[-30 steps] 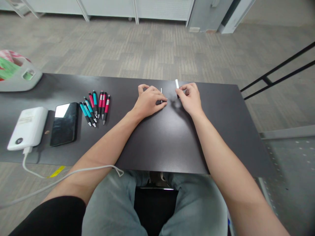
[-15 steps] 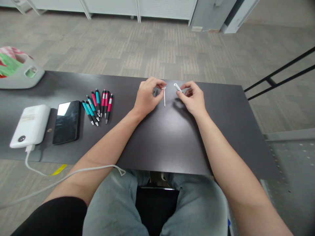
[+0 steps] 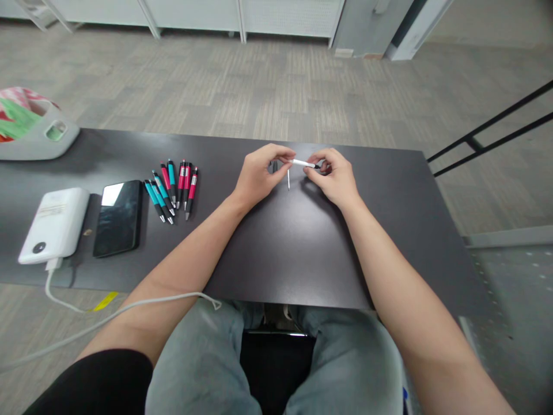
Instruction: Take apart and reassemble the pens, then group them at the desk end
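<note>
Both hands meet near the counter's (image 3: 302, 253) far edge: left hand (image 3: 259, 176) pinches a thin refill (image 3: 288, 180); right hand (image 3: 334, 178) grips a white barrel (image 3: 302, 163).

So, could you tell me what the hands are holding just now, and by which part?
Both hands pinch a thin white pen part level above the table: left hand at its left end, right hand at its dark-tipped right end.

Left hand (image 3: 258, 176) and right hand (image 3: 334, 176) pinch a white pen barrel (image 3: 302, 163) together.
</note>
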Motion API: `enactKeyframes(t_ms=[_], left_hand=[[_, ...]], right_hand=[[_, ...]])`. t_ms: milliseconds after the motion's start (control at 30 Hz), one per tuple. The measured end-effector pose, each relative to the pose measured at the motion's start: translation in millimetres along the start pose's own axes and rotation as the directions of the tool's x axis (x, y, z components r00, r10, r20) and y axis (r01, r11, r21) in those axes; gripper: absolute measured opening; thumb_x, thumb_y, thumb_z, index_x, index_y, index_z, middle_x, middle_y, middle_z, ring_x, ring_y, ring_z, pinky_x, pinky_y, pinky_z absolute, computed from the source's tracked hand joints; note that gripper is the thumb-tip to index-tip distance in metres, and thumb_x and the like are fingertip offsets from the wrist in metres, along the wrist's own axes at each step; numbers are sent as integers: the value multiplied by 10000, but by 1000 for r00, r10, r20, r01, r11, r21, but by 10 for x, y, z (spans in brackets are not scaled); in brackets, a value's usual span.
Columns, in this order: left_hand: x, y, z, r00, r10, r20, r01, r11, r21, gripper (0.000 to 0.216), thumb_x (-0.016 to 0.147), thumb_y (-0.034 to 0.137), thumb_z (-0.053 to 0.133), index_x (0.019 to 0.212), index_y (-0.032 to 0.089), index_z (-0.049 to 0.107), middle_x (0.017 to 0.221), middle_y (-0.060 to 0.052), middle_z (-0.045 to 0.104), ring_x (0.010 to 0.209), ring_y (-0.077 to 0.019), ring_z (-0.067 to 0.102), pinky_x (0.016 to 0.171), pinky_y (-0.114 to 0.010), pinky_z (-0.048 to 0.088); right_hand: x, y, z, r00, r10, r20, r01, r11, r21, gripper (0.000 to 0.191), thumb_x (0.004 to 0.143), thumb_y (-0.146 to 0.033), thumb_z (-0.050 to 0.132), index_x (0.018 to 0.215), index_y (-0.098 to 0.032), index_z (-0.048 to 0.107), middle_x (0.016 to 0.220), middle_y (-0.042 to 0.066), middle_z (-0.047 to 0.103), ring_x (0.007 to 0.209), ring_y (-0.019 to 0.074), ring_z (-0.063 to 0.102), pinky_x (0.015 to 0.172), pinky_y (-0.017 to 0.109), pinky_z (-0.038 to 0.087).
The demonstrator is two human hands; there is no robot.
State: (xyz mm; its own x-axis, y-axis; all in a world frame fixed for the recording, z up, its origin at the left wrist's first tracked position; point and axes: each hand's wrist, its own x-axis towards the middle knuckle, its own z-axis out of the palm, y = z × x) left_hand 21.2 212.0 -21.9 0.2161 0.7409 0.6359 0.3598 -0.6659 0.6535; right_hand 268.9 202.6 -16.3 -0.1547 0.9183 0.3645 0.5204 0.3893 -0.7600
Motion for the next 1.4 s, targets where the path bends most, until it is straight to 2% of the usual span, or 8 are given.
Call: enactKeyframes(t_ms=[167, 367, 567, 667, 767, 900, 1067, 1400], left_hand=[[-1, -8, 5, 1000, -11, -23, 9, 997, -75, 241, 1003, 392, 1002, 1134, 250, 858, 1091, -62, 921, 997, -244, 887, 969, -413, 729], [14, 68, 0, 992, -119, -39, 110, 975, -196, 378, 935, 414, 1070, 1196, 243, 857, 1118, -68, 927, 1052, -250, 900, 978, -399, 725], [19, 31, 32, 986, -168, 0, 161, 945, -285, 443, 892, 570, 1090, 1049, 236, 845, 1016, -56, 903, 958, -238, 877, 901, -383, 707], [83, -45, 23, 968, -227, -109, 179, 923, -341, 467, 928, 645, 1051, 1039, 251, 825, 998, -50, 880, 944, -228, 866, 875, -376, 699], [160, -127, -15, 924, -284, -255, 176, 910, -375, 478, 982, 708, 984, 1066, 269, 817, 1003, -43, 865, 925, -216, 844, 859, -368, 693], [171, -198, -59, 894, -304, -330, 185, 919, -347, 495, 1031, 776, 891, 1149, 298, 840, 1078, -51, 858, 843, -200, 800, 759, -351, 663], [103, -275, -59, 920, -273, -281, 192, 939, -285, 532, 1086, 829, 779, 1224, 321, 851, 1064, -63, 801, 767, -203, 749, 662, -360, 584], [83, -246, -133, 922, -209, -325, 194, 978, -77, 474, 1133, 754, 757, 1176, 290, 841, 994, -58, 739, 850, -208, 664, 761, -365, 555]], right_hand=[[3, 1, 8, 1000, 8, 2, -8, 1000, 18, 222, 947, -429, 957, 1004, -328, 767, 1074, 62, 791, 899, 291, 673, 869, 486, 597], [-24, -58, 24, 999, -9, 31, 7, 998, 68, 326, 960, -603, 961, 1026, -322, 809, 1066, 54, 832, 863, 271, 681, 870, 469, 614], [-57, -90, 62, 992, -69, 102, 57, 992, 112, 486, 944, -767, 935, 1121, -324, 842, 1086, 71, 832, 889, 294, 704, 870, 489, 622], [-68, -113, 79, 985, -104, 134, 97, 993, 64, 551, 935, -768, 940, 1260, -331, 856, 1200, 103, 819, 1051, 354, 734, 957, 538, 636], [-85, -142, 91, 972, -132, 196, 142, 989, -43, 407, 1027, -676, 880, 1289, -366, 896, 1276, 136, 803, 1226, 422, 722, 1104, 639, 612], [-91, -126, 99, 955, -136, 262, 184, 969, -166, 193, 1087, -531, 820, 1156, -387, 930, 1259, 140, 819, 1266, 443, 719, 1225, 719, 539], [-78, -87, 76, 976, -16, 215, 83, 948, -307, 182, 1074, -493, 825, 1002, -329, 855, 1145, 139, 835, 1146, 425, 730, 1140, 662, 578], [-173, -224, 159, 989, 74, 130, -8, 895, -447, 227, 1041, -535, 820, 1096, -317, 788, 1277, 177, 801, 1272, 482, 683, 1104, 667, 569]])
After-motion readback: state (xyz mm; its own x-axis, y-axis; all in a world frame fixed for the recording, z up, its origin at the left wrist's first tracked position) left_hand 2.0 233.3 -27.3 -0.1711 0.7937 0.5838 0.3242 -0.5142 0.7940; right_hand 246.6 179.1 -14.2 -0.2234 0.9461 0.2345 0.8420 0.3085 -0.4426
